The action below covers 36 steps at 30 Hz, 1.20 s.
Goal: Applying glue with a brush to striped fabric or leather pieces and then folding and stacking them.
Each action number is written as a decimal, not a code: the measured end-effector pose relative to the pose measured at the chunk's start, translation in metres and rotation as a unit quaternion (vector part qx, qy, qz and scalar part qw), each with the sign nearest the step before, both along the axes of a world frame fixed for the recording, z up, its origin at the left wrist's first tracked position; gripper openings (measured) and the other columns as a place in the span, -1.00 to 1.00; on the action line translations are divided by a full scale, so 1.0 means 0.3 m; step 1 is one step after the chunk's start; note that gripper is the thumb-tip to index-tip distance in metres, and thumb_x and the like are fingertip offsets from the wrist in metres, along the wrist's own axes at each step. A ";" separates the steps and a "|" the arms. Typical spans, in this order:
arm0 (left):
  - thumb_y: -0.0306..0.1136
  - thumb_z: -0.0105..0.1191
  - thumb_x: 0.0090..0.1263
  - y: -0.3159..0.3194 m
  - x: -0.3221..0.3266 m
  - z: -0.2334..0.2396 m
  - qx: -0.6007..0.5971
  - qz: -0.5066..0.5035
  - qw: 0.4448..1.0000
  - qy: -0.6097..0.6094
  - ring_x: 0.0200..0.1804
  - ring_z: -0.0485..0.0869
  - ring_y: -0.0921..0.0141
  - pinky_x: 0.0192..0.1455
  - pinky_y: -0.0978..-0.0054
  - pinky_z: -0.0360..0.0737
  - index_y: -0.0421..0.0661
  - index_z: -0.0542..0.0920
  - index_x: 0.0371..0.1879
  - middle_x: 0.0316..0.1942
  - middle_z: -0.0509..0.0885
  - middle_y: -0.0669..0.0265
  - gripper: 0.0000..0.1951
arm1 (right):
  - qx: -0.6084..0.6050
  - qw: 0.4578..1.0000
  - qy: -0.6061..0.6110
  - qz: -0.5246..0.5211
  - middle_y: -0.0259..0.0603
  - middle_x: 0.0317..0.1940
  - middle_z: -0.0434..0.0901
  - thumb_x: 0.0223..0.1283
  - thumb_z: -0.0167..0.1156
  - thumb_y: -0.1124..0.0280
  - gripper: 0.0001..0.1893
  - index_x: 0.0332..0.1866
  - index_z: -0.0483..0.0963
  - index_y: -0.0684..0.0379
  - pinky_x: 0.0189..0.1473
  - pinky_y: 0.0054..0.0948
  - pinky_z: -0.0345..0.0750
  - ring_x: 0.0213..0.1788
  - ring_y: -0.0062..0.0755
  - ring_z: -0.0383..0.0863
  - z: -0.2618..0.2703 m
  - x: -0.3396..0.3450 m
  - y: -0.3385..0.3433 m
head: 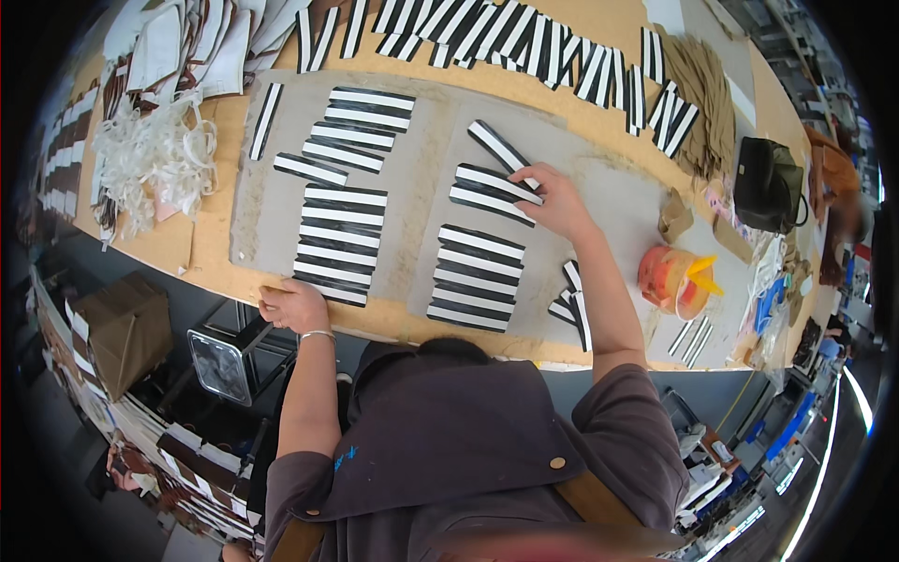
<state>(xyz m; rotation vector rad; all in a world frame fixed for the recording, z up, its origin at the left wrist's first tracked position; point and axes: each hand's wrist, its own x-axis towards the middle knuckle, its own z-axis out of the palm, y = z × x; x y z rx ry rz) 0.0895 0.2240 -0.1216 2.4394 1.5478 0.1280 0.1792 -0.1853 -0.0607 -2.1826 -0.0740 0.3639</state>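
Black strips with white centres lie in two columns on a grey board (421,154). My right hand (551,200) has its fingers on the right ends of the upper strips (491,197) in the right column; whether it grips one I cannot tell. A slanted strip (500,147) ends at its fingertips. Below them is a closely laid block of strips (477,277). My left hand (295,305) rests at the table's front edge, fingers curled, beside the lower left corner of the left block of strips (340,246). Whether it holds anything is unclear.
Many loose striped strips (491,35) lie along the far side. At left are a tangle of clear strips (154,154) and stacked white-faced pieces (197,49). On the right stand a red-and-orange pot (674,281) with a yellow tool and a dark bag (765,184). A metal-framed stool (221,362) is below the table.
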 end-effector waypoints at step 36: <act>-0.08 -0.20 0.40 0.001 -0.024 -0.018 0.045 -0.026 0.999 0.005 0.19 0.25 -0.19 0.23 0.00 0.33 -0.17 0.16 0.34 0.33 -0.01 -0.19 -0.40 | -0.103 0.936 -0.122 -0.313 0.00 -0.19 0.63 0.09 0.18 0.18 -0.64 0.03 0.51 -0.06 -0.07 -0.26 0.51 -0.14 -0.06 0.62 -0.194 0.607 0.035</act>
